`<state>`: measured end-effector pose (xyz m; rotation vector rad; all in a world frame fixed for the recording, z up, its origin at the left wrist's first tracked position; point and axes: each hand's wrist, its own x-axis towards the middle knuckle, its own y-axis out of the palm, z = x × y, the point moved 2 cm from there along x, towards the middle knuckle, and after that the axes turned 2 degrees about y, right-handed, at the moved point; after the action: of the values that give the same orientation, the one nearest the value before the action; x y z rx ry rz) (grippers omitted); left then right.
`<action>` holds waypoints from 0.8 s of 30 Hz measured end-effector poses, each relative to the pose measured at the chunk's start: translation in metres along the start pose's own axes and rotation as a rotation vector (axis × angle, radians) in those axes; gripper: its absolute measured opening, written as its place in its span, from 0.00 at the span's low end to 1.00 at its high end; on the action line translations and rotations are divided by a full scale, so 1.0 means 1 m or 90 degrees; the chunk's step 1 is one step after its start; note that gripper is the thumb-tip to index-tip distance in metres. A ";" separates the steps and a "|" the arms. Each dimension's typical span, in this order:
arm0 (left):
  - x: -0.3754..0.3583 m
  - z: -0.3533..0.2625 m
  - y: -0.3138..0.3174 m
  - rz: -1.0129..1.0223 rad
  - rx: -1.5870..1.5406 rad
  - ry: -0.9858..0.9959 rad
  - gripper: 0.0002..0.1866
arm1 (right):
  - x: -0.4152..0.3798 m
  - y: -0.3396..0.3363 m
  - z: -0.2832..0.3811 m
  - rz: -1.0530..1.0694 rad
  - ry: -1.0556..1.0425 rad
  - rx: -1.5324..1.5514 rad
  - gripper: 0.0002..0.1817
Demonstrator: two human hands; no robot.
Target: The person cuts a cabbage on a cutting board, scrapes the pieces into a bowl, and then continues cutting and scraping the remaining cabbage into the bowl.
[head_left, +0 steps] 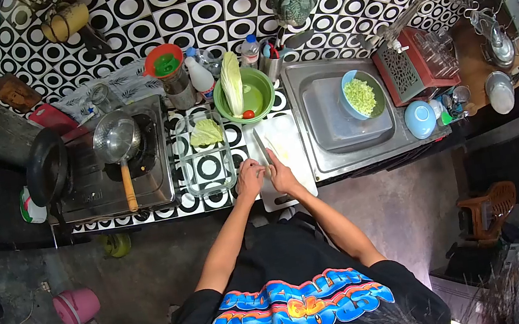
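Observation:
A knife (261,141) points away from me over the white cutting board (302,176), with my right hand (283,175) closed round its handle. Close beside it, my left hand (250,178) has its fingers bent together near the knife handle; a small pale bit seems to be at the fingertips, too small to name. Thin pale scraps lie on the board right of the blade. Beyond the board stands a green basin (267,104) holding a tall napa cabbage leaf (233,85) and a red tomato (248,114). Left of it, a clear glass container (211,186) holds a pale green leaf (206,132).
To the right, a sink (311,147) holds a translucent tub (326,112) and a bowl of chopped greens (360,97). A blue bowl (421,120) sits at its right edge. On the left, a saucepan (116,136) rests on the stove (94,200). Bottles (200,77) line the back.

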<state>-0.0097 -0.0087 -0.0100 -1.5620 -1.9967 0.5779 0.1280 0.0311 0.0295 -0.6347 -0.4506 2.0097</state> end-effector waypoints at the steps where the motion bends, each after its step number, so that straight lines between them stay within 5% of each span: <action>1: 0.000 -0.001 0.000 0.002 -0.002 -0.004 0.04 | -0.001 0.000 -0.003 0.003 -0.004 0.000 0.32; 8: 0.000 0.002 0.000 0.004 0.012 -0.011 0.05 | -0.042 0.021 -0.002 -0.014 0.012 0.044 0.33; 11: 0.001 0.000 -0.002 -0.003 0.035 -0.005 0.05 | -0.042 0.039 -0.004 -0.090 -0.111 0.037 0.34; 24: 0.002 0.004 -0.003 -0.010 -0.031 0.007 0.05 | -0.017 0.014 -0.001 -0.003 -0.010 0.044 0.33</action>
<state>-0.0151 -0.0071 -0.0112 -1.5726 -2.0281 0.5169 0.1263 0.0100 0.0250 -0.5750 -0.3900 2.0181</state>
